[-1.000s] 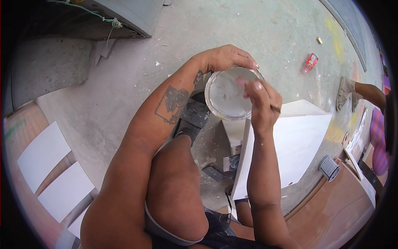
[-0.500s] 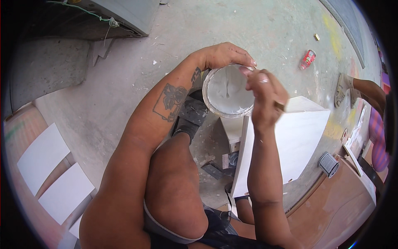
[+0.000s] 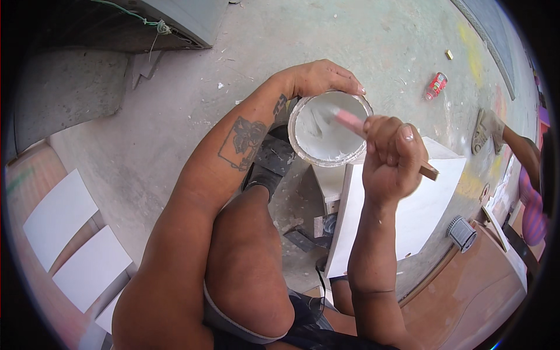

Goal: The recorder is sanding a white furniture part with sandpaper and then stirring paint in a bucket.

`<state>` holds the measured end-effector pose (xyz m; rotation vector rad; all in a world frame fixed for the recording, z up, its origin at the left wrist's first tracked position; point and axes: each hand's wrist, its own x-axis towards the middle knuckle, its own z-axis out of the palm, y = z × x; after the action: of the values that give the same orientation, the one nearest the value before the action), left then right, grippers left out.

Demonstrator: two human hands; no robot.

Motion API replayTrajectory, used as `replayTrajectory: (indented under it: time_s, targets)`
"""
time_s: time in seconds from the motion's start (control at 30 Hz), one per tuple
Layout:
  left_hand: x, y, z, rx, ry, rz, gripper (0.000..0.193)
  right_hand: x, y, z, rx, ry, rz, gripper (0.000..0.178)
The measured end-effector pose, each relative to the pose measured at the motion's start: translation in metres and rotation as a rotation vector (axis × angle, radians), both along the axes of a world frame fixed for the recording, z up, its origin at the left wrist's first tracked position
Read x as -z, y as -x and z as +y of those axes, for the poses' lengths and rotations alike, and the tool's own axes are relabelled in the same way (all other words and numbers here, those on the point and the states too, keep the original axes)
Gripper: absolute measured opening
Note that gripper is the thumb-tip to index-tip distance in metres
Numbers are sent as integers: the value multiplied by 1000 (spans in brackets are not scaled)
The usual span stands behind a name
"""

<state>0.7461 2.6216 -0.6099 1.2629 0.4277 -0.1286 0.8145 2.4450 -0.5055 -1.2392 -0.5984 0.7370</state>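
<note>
A round bucket [image 3: 295, 140] of thick white paint [image 3: 318, 129] is in front of me, with white smears along its rim. My left hand [image 3: 326, 79] is wrapped over the bucket's far rim, fingers closed on it. Over the bucket's right side, my right hand [image 3: 392, 153] is closed in a fist around a flat wooden stick [image 3: 350, 122]. The stick's pinkish end points left into the bucket; its bare wooden end [image 3: 429, 170] sticks out on the right of the fist. The tip over the paint is blurred, and I cannot tell how deep it sits.
A white panel piece [image 3: 402, 204] stands right beside my forearm. White boards [image 3: 61, 213] lie at left. A red can [image 3: 436, 86], a small tin [image 3: 462, 233] and a brown board [image 3: 466, 291] are at right, near another person's shoe [image 3: 483, 131]. A grey cabinet [image 3: 186, 23] is at upper left.
My right hand has moved to the right and turned, bringing the stick into clear view. Marks in the paint have changed. My left hand stays on the rim.
</note>
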Motion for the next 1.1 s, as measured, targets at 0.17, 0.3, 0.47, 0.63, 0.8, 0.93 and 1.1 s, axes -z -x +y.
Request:
replayTrajectory:
  time_s: [0.17,0.3,0.47,0.63,0.8,0.93,1.1]
  targets:
    - [-1,-1,-1,-8,-43,10,41,46,-7,-6,53,267,-320,31]
    - [-8,-1,-2,-23,-60,10,35,41,-1,-22,32,402,-239,31]
    - [0,1,1,10,-49,15,43,49,10,-2,169,26,301,32]
    - [-3,-4,0,24,-25,17,42,63,-6,25,103,-148,103,34]
    - [0,-3,2,-11,-70,-3,42,63,-1,-1,48,-10,-286,33]
    - [6,-4,7,-2,-89,-9,43,62,4,-16,-63,250,-229,30]
    - [2,-5,7,15,-113,2,43,53,17,25,156,-102,243,32]
